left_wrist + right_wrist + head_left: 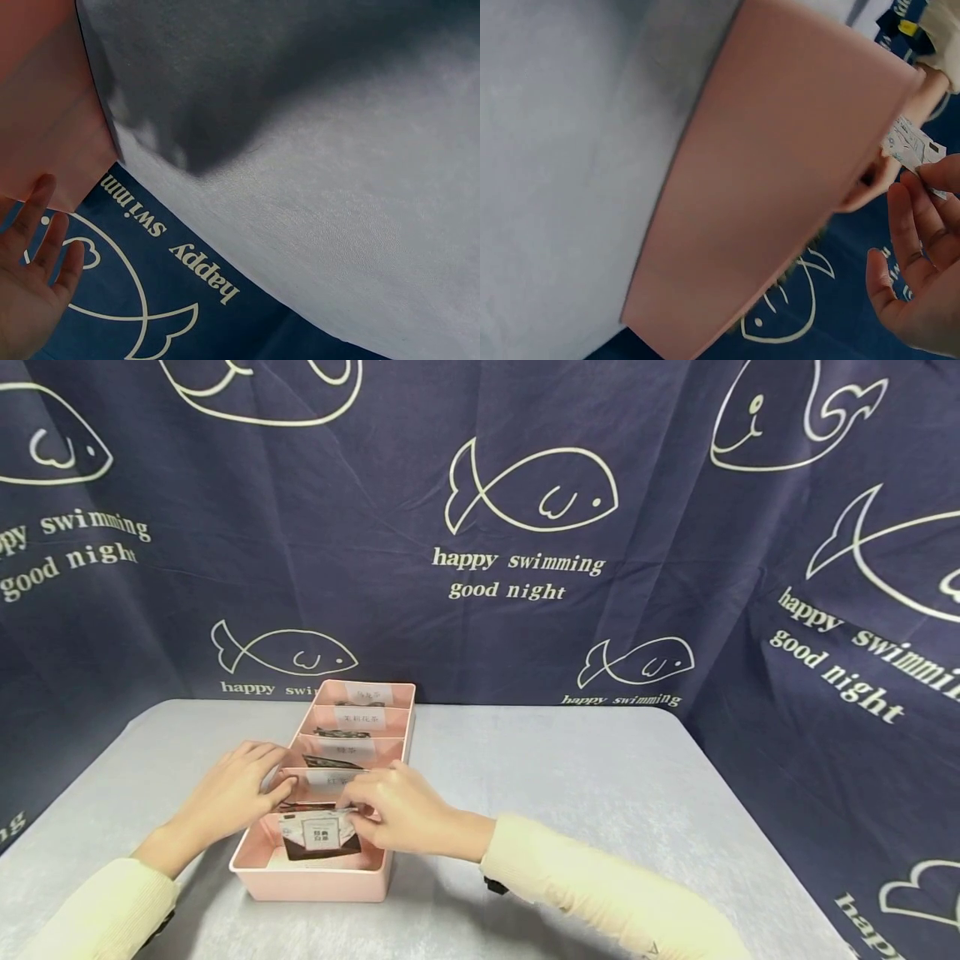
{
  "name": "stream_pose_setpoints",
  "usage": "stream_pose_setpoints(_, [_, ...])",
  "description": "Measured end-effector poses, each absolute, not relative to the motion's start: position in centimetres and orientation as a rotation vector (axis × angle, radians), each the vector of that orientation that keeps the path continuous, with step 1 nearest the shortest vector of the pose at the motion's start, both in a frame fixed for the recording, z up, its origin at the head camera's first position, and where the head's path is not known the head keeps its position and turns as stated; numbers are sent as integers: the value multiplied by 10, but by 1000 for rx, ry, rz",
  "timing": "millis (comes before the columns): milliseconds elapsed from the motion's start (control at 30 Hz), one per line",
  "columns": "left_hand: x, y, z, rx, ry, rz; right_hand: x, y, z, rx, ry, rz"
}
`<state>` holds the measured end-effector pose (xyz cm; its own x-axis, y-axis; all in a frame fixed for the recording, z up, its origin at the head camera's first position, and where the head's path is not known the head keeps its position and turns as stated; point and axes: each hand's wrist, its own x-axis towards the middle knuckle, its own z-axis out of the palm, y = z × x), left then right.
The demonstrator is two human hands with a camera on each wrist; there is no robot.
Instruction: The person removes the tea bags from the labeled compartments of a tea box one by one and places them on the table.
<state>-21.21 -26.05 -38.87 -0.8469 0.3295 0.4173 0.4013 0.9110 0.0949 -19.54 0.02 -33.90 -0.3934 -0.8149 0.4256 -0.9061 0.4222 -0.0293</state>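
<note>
A long pink divided box (315,885) sits on the table, its compartments running from front to back. My right hand (405,810) pinches the upper right corner of a white and dark tea sachet (321,833), which stands upright at the front compartment. In the right wrist view, thumb and fingertips meet on the sachet's corner (915,146) above the box rim. My left hand (232,785) is at the box's left rim, thumb over the inside and the other fingers loosely extended. Those fingers (49,244) show beside the pink outer wall in the left wrist view.
White labels with Chinese characters mark the dividers, such as the rear label (367,695). Dark sachets (330,762) stand in the compartments behind. The grey-white table (570,793) extends to both sides, with a navy fish-print cloth (525,635) hanging behind and at the sides.
</note>
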Motion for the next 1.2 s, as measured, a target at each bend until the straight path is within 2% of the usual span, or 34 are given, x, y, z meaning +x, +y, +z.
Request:
stream_pose_setpoints(633, [-210,-260,-387,-520,-2675,-222,-228,48,-298,1323,-2225,748])
stream_pose_setpoints(1200, [-211,-261,-388,-524,-2680,-232,-277,112,-315,986,-2401,756])
